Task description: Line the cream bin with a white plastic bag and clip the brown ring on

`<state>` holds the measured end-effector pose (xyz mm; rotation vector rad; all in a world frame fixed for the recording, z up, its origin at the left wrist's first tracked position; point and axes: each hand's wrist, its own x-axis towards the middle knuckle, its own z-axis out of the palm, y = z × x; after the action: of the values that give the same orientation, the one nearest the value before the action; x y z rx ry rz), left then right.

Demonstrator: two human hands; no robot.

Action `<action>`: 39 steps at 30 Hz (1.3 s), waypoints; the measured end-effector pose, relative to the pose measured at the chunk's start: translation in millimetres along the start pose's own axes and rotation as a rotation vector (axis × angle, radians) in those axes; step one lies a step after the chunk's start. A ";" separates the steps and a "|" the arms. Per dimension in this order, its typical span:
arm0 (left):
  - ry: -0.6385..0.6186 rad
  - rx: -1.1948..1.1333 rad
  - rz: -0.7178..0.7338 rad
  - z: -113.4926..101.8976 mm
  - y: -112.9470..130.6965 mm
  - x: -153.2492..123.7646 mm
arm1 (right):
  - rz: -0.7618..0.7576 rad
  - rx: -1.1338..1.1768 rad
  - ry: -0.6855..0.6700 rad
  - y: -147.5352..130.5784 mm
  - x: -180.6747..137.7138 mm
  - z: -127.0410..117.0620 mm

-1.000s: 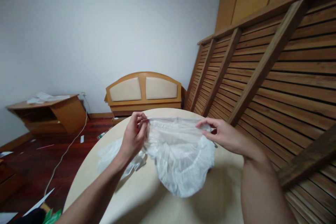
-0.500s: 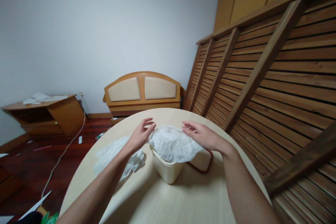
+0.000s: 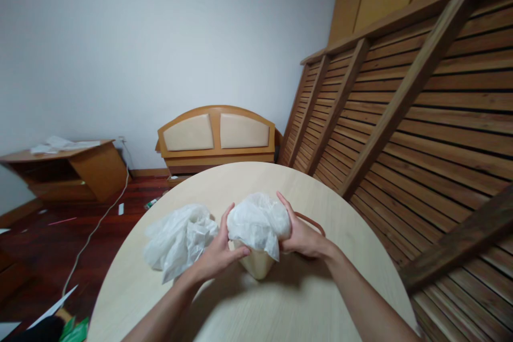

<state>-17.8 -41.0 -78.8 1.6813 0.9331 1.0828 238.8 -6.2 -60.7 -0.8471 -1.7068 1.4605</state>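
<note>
A small cream bin stands in the middle of the round pale table. A thin white plastic bag lies bunched over its top. My left hand presses against the bag's left side, thumb up and fingers curled round the bin's rim. On the other side, my right hand holds the bag against the bin, fingers wrapped round it. A brown ring-shaped lid frame lies on the table behind my right hand.
A second crumpled white plastic bag lies on the table left of the bin. A slatted wooden bed frame leans on the right wall. A headboard and a low wooden cabinet stand by the far wall. A white cable runs over the floor.
A second ago both hands held the bag stretched open in the air. They then lowered it over the bin, and now press it down against the bin's sides.
</note>
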 end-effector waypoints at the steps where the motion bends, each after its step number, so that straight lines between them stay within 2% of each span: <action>1: -0.005 0.034 0.019 1.2 -5.3 -1.0 | -0.010 -0.012 0.011 4.1 -1.6 3.6; 3: -0.005 0.093 0.047 2.4 -14.5 -3.7 | -0.015 -0.043 -0.021 10.0 -4.1 7.9; 5: 0.059 0.168 0.139 1.9 -20.1 -6.7 | -0.016 -0.067 -0.063 12.5 -6.1 8.2; 10: 0.323 0.476 0.617 0.0 -12.2 -9.8 | -0.109 -0.021 0.039 9.9 -8.2 1.5; 12: 0.405 0.549 0.686 1.7 -5.0 -11.4 | -0.175 -0.001 0.052 8.6 -8.0 1.1; 15: 0.465 0.513 0.712 3.2 2.3 -19.0 | -0.222 0.006 0.080 8.3 -8.4 4.0; 17: 0.397 0.490 0.681 1.0 4.1 -26.3 | -0.193 -0.004 0.098 9.7 -9.3 7.3; 20: 0.221 0.531 0.595 -4.6 3.6 -33.1 | -0.092 -0.035 0.080 15.6 -10.3 12.9; 21: 0.212 0.532 0.576 -5.7 2.9 -33.0 | -0.078 -0.053 0.070 18.2 -10.2 14.6; 25: 0.438 0.378 0.465 -1.4 -2.2 -24.2 | -0.109 -0.149 0.015 25.5 -8.7 17.7; 27: 0.451 0.291 0.403 4.9 -6.7 -19.6 | -0.113 -0.157 -0.026 24.9 -8.7 16.5; 29: 0.372 0.267 0.354 11.7 -12.8 -17.2 | -0.115 -0.089 -0.031 22.5 -9.2 14.6; 33: 0.266 0.286 0.169 20.2 -26.4 -15.7 | -0.113 0.083 0.018 19.7 -9.2 13.2; 36: 0.149 0.251 0.066 19.8 -32.1 -13.2 | -0.105 -0.041 0.071 19.8 -8.2 13.0; 39: 0.003 0.236 -0.009 14.6 -31.6 -11.4 | -0.038 -0.189 0.006 17.4 -9.1 7.8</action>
<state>-11.7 -45.7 -114.7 1.8640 1.1043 1.0006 237.4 -15.5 -79.6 -0.9116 -1.8675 1.2845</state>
